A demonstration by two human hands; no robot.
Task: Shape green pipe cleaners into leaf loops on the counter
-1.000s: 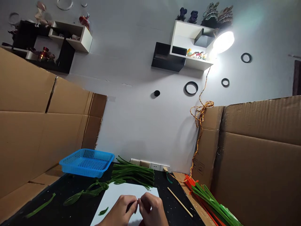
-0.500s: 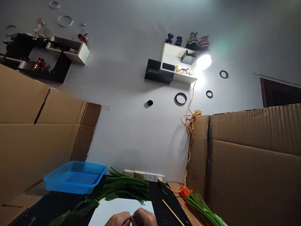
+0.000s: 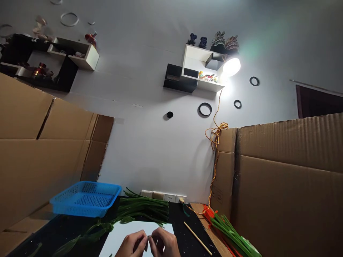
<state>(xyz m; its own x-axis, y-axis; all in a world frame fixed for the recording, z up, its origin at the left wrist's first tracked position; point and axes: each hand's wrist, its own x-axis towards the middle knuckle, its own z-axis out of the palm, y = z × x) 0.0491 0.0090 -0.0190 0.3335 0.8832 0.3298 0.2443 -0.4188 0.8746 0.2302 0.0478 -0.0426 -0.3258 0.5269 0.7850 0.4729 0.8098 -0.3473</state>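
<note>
Low in the view, my left hand (image 3: 133,244) and my right hand (image 3: 165,243) meet over a white sheet (image 3: 118,233), both with fingers curled and tips pinched together. Whatever lies between the fingertips is too small to make out. Behind the sheet is a bundle of dark green, fuzzy-looking stems (image 3: 144,208). Green looped leaf shapes (image 3: 98,232) lie left of the sheet on the black tabletop. A thin wooden stick (image 3: 197,238) rests to the right of my right hand.
A blue perforated basket (image 3: 77,210) stands at the back left. Bright green strips (image 3: 232,230) and red strips (image 3: 209,213) lie at the right edge. Cardboard walls (image 3: 64,153) flank both sides. An orange cord (image 3: 215,160) hangs from a lit lamp (image 3: 232,67).
My view has tilted upward and turned right since a second ago, so the table sits lower. Both hands stay pinched together; their fingers show more than half a second ago.
</note>
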